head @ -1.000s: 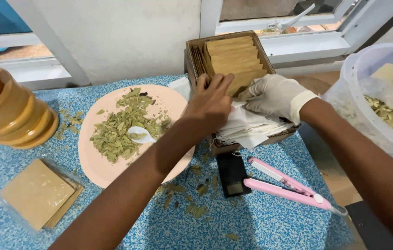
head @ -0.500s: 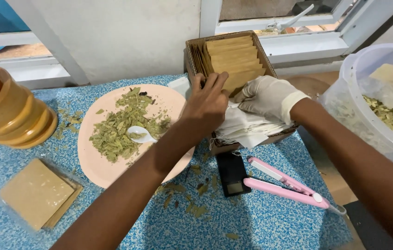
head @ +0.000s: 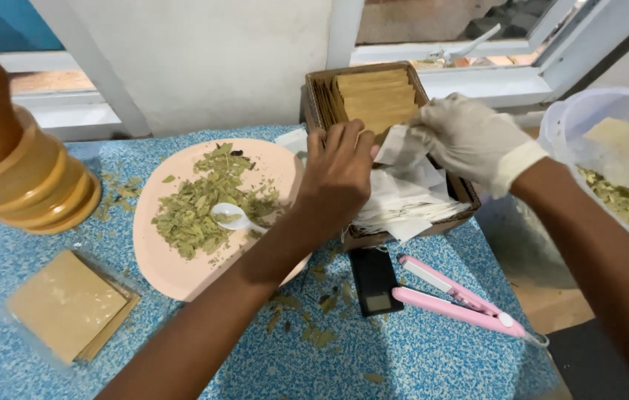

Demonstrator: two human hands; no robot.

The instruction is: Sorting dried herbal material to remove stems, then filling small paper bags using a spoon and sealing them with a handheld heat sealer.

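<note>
1. Since the earlier frame the gloved right hand (head: 470, 141) has lifted a little higher over the box, drawing a white paper sachet (head: 396, 144) up from the stack; the bare left hand (head: 340, 178) has stayed at the box's near-left edge.
2. The right hand, in a white glove, is closed in a pinch on the white sachet's upper edge.
3. The left hand is half curled, its fingers resting on the white sachets; whether it grips one cannot be told.
4. Both hands work over a brown cardboard box (head: 462, 191) holding a loose stack of white paper sachets (head: 403, 204) in front and upright tan sachets (head: 377, 100) behind.
5. Just left of the box lies a pink round plate (head: 162, 259) with dried green leaves (head: 203, 207) and a small white spoon (head: 229, 216).
6. Near the box on the blue speckled bench (head: 418, 355) lie a small black scale (head: 375, 280) and a pink heat sealer (head: 462, 304).
7. Further off: flat tan packets (head: 66, 304) at near left, a wooden grinder (head: 18, 163) at far left, and a clear plastic tub (head: 610, 148) at right.
</note>
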